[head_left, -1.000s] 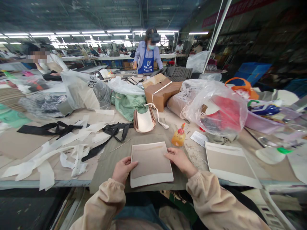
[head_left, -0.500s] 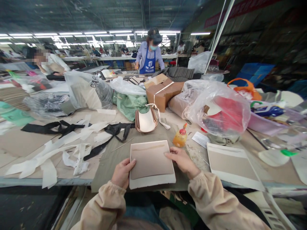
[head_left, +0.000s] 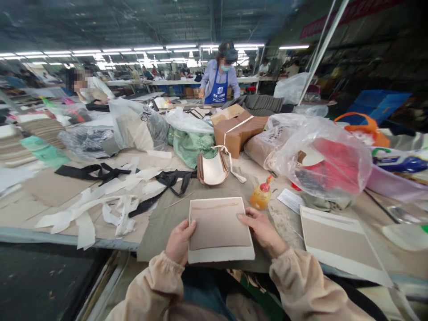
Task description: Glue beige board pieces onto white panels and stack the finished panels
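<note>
The left hand [head_left: 179, 240] pinches the left edge of a taupe panel with a white border [head_left: 220, 225], thumb lying on the upper face and the other fingers curled at the edge, partly hidden behind it. The right hand [head_left: 265, 232] grips the opposite edge nearer its far corner, thumb likewise on top. The panel is held in front of the person, over a grey-green sheet [head_left: 154, 240] at the near edge of the counter [head_left: 20, 218]. Just beyond the right hand stands a squeeze bottle with a red nozzle [head_left: 260, 198], amber inside; right of it lie a white card [head_left: 290, 200] and a second taupe-and-white panel [head_left: 339, 234]. Past the held panel sits a stack of curved pieces [head_left: 213, 169]; white strips [head_left: 85, 225] and black strips [head_left: 80, 171] are strewn to the left. Farther back are a strapped brown bundle [head_left: 230, 138], a green bag [head_left: 190, 145] and, standing, a co-worker in a blue apron [head_left: 216, 91].
</note>
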`<state>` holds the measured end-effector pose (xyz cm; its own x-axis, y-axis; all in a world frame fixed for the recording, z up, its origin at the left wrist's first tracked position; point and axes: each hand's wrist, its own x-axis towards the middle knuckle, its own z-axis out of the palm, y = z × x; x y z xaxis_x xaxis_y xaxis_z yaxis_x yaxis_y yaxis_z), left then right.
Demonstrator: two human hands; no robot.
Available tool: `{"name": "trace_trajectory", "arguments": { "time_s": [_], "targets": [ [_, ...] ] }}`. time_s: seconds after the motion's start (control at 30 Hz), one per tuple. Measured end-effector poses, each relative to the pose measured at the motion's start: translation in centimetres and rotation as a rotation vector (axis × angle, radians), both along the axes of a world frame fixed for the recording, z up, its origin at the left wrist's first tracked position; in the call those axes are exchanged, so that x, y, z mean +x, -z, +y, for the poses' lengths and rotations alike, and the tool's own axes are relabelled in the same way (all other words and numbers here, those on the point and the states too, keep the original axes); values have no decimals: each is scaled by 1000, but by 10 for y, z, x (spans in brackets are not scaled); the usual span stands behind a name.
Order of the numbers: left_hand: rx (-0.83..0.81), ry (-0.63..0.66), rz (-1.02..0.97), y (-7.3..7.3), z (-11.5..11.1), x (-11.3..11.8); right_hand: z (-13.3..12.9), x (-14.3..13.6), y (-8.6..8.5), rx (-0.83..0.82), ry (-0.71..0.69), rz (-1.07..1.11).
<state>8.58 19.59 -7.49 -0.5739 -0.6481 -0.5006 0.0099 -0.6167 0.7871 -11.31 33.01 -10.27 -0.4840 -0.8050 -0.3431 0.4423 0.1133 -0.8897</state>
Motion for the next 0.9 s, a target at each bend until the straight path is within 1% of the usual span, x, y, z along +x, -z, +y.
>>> {"name": "trace_trajectory", "arguments": {
  "time_s": [0.1, 0.2, 0.27, 0.3, 0.43, 0.47, 0.57, 0.67, 0.73, 0.77, 0.8, 0.83, 0.9],
  "targets": [
    [-76, -3, -37, 0, 2, -1, 0, 1, 0, 29, -3, 28],
    [-92, -17, -66, 2, 1, -2, -1, 1, 2, 40, -40, 12],
    [-119, -6, -89, 3, -2, -2, -1, 1, 5, 49, -56, 76],
    [-181, 19, -135, 5, -4, -2, -2, 1, 7, 71, -59, 153],
    [-589, 148, -441, 11, -17, -2, -6, 3, 18, 217, -60, 516],
    [-657, 166, -497, 14, -20, -3, -8, 4, 20, 252, -58, 589],
    [-766, 198, -611, 21, -30, -5, -11, 9, 23, 343, -39, 799],
    [-860, 241, -716, 24, -37, -5, -9, 6, 16, 403, -37, 1011],
    [-894, 280, -772, 23, -40, -3, 0, -4, 5, 468, -27, 1147],
    [-945, 294, -801, 20, -40, -1, 7, -11, -1, 525, -33, 1204],
    [-1039, 298, -827, 16, -37, 1, 16, -21, -8, 602, -56, 1240],
    [-1171, 297, -840, 11, -33, 3, 25, -31, -14, 697, -96, 1251],
    [-1474, 331, -795, -1, -18, 5, 43, -53, -20, 903, -166, 1217]
  ]
}}
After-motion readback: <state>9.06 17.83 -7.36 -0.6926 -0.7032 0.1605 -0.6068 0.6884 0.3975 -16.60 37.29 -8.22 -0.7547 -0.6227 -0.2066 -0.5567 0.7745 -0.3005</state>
